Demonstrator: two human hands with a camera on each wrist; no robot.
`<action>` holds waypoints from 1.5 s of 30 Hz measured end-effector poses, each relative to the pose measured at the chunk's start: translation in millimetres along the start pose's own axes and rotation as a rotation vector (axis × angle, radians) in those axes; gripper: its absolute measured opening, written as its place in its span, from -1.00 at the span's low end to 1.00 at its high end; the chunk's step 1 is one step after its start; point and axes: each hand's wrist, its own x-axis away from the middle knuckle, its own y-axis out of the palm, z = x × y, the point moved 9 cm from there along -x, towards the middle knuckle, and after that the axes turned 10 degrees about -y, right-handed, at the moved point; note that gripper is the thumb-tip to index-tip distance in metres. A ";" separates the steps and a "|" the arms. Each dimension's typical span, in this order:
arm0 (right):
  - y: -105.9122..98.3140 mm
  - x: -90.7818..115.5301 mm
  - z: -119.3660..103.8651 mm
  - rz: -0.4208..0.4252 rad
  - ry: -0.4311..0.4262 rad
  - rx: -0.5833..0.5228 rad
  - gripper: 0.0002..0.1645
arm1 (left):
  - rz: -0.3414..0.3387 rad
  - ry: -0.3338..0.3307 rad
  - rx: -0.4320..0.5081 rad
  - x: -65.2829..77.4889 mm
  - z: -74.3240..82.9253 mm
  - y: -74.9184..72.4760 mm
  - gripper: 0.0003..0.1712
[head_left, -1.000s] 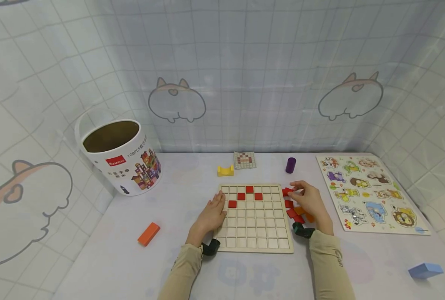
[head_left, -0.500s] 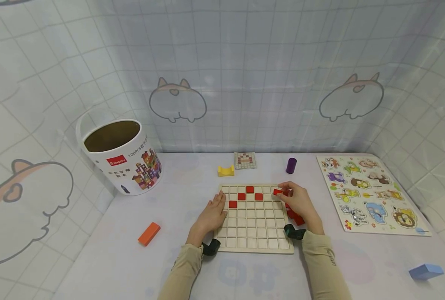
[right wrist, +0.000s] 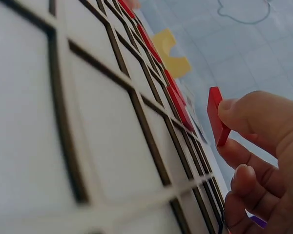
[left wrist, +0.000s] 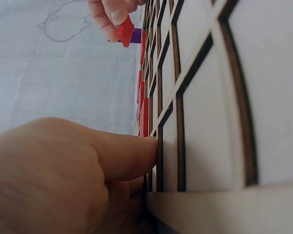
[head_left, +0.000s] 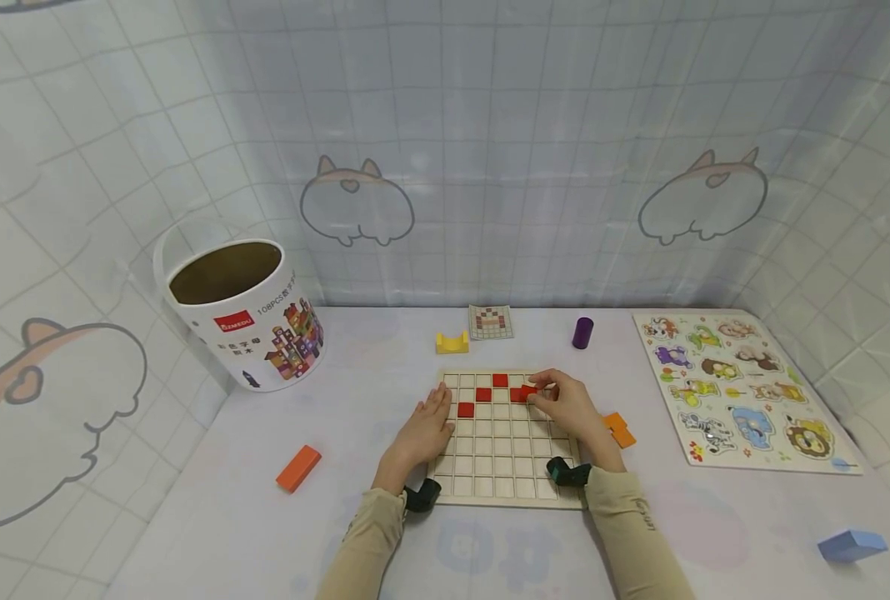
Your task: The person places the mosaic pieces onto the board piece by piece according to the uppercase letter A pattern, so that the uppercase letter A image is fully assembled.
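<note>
A wooden grid board lies flat, with several red square tiles set in its upper cells. My left hand rests on the board's left edge, fingers straight; in the left wrist view its thumb touches the frame. Between thumb and fingers my right hand pinches a red tile, held above the upper right part of the grid. That held tile is tilted and apart from the board in the right wrist view. The right hand and wrist cover some right-hand cells.
Orange tiles lie right of the board. Behind it are a pattern card, a yellow block and a purple cylinder. An animal puzzle, blue block, orange block and white bucket stand around.
My right hand has picked the red tile up from the loose tiles at the right and carried it left over the board. The left hand has stayed in place.
</note>
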 end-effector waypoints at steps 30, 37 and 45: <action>93.7 -1.5 -59.0 -0.205 -0.123 -0.039 -0.70 | 0.005 -0.004 0.005 0.7 0.1 -1.6 -0.30; 96.5 0.0 -62.8 -0.182 -0.148 0.037 -0.66 | 0.003 -0.002 -0.002 1.0 0.4 -1.4 -0.31; 96.7 0.5 -64.7 -0.167 -0.142 0.069 -0.65 | 0.004 0.002 -0.003 1.9 1.2 -2.0 -0.31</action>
